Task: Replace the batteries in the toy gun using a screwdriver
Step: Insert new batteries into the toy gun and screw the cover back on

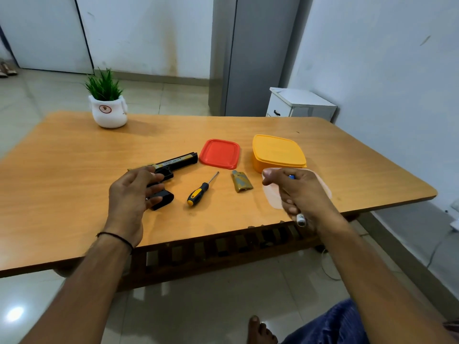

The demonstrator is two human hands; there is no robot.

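A black and yellow toy gun (177, 162) lies on the wooden table (74, 170), its grip pointing toward me. My left hand (131, 192) hovers over the grip with spread, relaxed fingers. A screwdriver (201, 190) with a black and yellow handle lies to the right of the gun. Beside it lies the gun's small battery cover (241, 181). My right hand (296, 192) is curled round batteries (301, 219): one end sticks out below the fist and a blue tip shows at the top. Under that hand sits a clear container (272, 197), mostly hidden.
A red lid (219, 153) and a closed yellow box (278, 153) lie behind the tools. A white pot with a green plant (108, 105) stands at the table's far left. My foot and knee show below the near table edge.
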